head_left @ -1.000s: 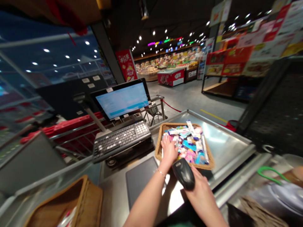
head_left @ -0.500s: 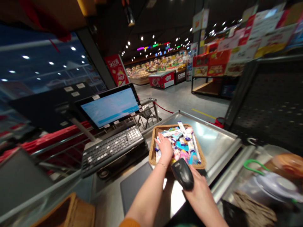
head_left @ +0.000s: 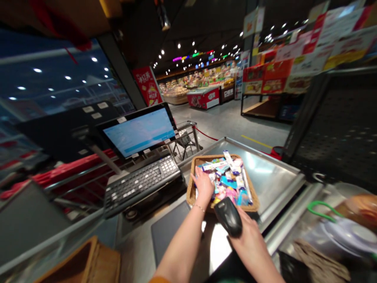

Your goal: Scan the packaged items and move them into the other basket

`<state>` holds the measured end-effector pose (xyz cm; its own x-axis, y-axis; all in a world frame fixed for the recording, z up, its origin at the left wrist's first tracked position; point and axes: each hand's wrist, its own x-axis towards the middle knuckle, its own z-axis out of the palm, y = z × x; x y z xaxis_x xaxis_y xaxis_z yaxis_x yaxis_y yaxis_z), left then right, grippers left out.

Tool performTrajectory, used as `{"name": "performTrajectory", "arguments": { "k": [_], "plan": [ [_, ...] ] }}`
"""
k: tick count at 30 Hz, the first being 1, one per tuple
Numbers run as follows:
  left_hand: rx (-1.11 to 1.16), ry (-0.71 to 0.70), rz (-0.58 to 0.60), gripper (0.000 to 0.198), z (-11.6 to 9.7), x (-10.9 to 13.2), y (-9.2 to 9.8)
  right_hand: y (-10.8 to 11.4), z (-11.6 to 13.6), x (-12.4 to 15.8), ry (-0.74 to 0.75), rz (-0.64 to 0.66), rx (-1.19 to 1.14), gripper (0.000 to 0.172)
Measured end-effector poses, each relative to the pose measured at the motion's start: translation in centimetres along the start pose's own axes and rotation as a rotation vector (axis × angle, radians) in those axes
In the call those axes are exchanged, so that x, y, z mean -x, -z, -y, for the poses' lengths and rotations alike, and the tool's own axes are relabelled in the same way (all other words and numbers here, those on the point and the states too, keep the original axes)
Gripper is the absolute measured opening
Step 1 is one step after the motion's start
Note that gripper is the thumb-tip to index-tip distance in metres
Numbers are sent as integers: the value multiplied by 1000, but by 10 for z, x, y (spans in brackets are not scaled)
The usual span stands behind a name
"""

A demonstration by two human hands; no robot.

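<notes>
A woven basket point(head_left: 255, 200) stands on the metal counter, filled with small packaged goods point(head_left: 228, 181) in white, blue and pink wrappers. My left hand point(head_left: 204, 184) reaches over its left side, fingers apart and resting on or just above the packages; whether the fingertips touch any is hard to make out. Wrapped around a black handheld barcode scanner point(head_left: 228, 216) is my right hand point(head_left: 249, 232), just in front of the basket's near rim. The scanner's head points toward the basket.
A monitor point(head_left: 140, 131) and a black keyboard point(head_left: 141, 182) stand to the left. A dark flat pad point(head_left: 167, 230) lies on the counter before them. Right of me are a lidded container point(head_left: 344, 236) with a green handle and a brown cloth point(head_left: 321, 259). A wooden box point(head_left: 100, 259) sits lower left.
My left hand has shifted slightly left over the basket, its fingers spread a little more. The scanner stays in my right hand at the near rim. The camera view has turned slightly.
</notes>
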<state>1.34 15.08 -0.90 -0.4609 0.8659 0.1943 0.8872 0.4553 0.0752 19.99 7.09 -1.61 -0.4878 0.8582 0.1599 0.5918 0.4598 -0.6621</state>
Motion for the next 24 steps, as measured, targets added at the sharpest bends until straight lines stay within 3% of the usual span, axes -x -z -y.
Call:
{"name": "performTrajectory", "arguments": {
  "k": [5, 11, 24],
  "plan": [
    [77, 35, 2, 43, 14, 13, 14, -6, 0, 1, -3, 54, 12, 61],
    [88, 57, -79, 36, 32, 28, 20, -5, 16, 1, -41, 95, 6, 59],
    [109, 170, -116, 31, 59, 58, 31, -14, 25, 2, 66, 137, -97, 55]
  ]
}}
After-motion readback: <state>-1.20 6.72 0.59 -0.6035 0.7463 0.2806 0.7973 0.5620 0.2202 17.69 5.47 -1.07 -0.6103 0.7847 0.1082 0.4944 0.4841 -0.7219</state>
